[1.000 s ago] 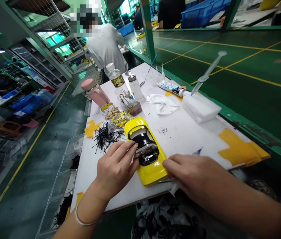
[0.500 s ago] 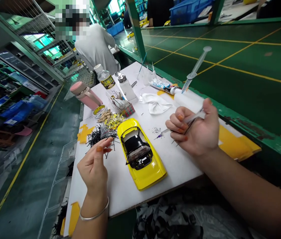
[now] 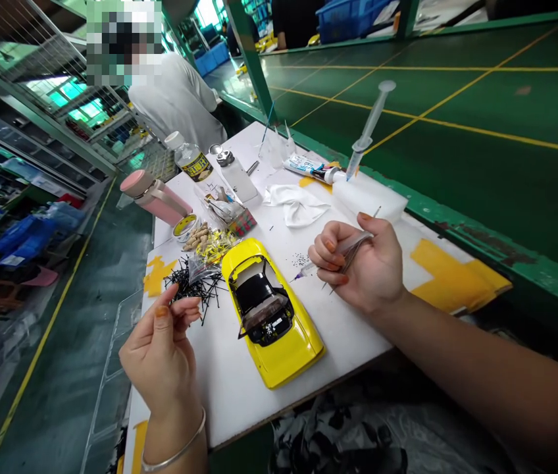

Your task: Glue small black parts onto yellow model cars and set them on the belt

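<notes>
A yellow model car body (image 3: 299,342) with a dark interior and windscreen piece lies on the white table. To its left, my left hand (image 3: 165,342) is raised with thumb and fingers pinched together; anything between the fingertips is too small to make out. It is nearest to a pile of thin black sticks (image 3: 210,284). My right hand (image 3: 368,270), right of the car, is wrapped round a clear syringe (image 3: 308,270) with a purple tip and metal tweezers (image 3: 328,287). The syringe tip points left, close to tiny black dots on the table (image 3: 348,336).
Behind the car are a pink flask (image 3: 160,201), a labelled bottle (image 3: 195,161), a metal-capped bottle (image 3: 239,178), a tape roll (image 3: 185,227) and a white cloth (image 3: 299,205). Another syringe (image 3: 370,128) stands in a white foam block (image 3: 372,197). A person in grey (image 3: 175,99) sits beyond.
My left hand has moved left and down, away from the car and the sticks. My right hand keeps its hold on the syringe and tweezers. The whole view has shifted slightly.
</notes>
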Action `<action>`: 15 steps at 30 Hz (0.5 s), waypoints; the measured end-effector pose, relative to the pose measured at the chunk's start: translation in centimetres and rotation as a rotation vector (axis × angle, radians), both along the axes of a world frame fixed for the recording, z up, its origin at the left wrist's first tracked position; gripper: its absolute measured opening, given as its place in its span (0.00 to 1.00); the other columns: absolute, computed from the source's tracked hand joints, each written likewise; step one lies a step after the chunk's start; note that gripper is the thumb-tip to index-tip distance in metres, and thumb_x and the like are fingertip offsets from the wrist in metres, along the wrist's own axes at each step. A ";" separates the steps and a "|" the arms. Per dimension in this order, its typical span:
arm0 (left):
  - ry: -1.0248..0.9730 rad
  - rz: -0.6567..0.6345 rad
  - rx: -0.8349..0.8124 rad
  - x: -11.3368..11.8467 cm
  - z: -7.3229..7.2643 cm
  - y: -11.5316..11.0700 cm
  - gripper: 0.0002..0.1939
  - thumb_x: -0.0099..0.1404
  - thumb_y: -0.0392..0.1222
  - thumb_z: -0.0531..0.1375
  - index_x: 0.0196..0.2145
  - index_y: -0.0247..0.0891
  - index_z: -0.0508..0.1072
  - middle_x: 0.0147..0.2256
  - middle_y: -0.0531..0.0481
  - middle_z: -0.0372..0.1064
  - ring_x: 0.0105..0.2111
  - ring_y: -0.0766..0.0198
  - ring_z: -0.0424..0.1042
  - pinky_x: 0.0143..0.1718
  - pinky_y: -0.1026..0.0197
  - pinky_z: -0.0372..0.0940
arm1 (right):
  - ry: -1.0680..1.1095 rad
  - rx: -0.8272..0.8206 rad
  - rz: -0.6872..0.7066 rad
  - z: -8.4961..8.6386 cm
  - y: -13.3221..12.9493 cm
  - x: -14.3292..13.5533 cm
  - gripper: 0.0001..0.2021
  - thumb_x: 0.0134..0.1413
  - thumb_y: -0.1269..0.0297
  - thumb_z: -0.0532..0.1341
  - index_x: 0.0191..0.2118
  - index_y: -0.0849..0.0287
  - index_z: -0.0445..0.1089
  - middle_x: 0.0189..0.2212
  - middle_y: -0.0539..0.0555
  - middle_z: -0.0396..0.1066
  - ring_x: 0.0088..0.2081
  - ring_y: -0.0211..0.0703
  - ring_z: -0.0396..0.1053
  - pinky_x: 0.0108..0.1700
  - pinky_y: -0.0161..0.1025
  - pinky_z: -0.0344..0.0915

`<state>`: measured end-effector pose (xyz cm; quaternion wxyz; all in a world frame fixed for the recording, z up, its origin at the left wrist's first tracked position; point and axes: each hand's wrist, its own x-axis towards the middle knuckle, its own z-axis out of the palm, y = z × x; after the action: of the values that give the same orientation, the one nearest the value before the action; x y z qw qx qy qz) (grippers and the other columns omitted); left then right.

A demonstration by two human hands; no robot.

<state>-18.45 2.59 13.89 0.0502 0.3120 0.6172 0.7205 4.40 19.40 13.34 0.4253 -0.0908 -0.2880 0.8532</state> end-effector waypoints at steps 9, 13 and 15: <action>0.016 -0.078 -0.030 -0.7 -0.1 -0.5 0.15 0.62 0.51 0.75 0.29 0.35 0.83 0.20 0.53 0.70 0.20 0.69 0.69 0.23 0.67 0.65 | 0.012 0.007 0.008 0.0 -0.2 -0.1 0.23 0.50 0.42 0.69 0.23 0.58 0.68 0.17 0.45 0.52 0.21 0.34 0.47 0.16 0.26 0.42; -0.003 -0.102 -0.063 -0.6 0.0 -0.5 0.14 0.64 0.50 0.74 0.36 0.34 0.85 0.22 0.51 0.73 0.22 0.70 0.70 0.25 0.69 0.65 | 0.002 0.018 -0.006 0.1 -0.3 -0.2 0.23 0.51 0.42 0.68 0.23 0.58 0.68 0.17 0.45 0.51 0.20 0.34 0.46 0.16 0.27 0.41; -0.006 -0.098 -0.055 -0.7 0.0 -0.4 0.13 0.64 0.49 0.74 0.37 0.35 0.85 0.24 0.49 0.76 0.23 0.69 0.73 0.26 0.68 0.68 | 0.009 0.019 -0.013 0.1 -0.3 -0.2 0.23 0.50 0.43 0.69 0.22 0.58 0.68 0.17 0.45 0.51 0.20 0.34 0.46 0.16 0.27 0.42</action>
<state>-19.12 2.18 13.90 0.0960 0.3383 0.6207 0.7008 4.21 19.11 13.43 0.4329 -0.0847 -0.2933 0.8481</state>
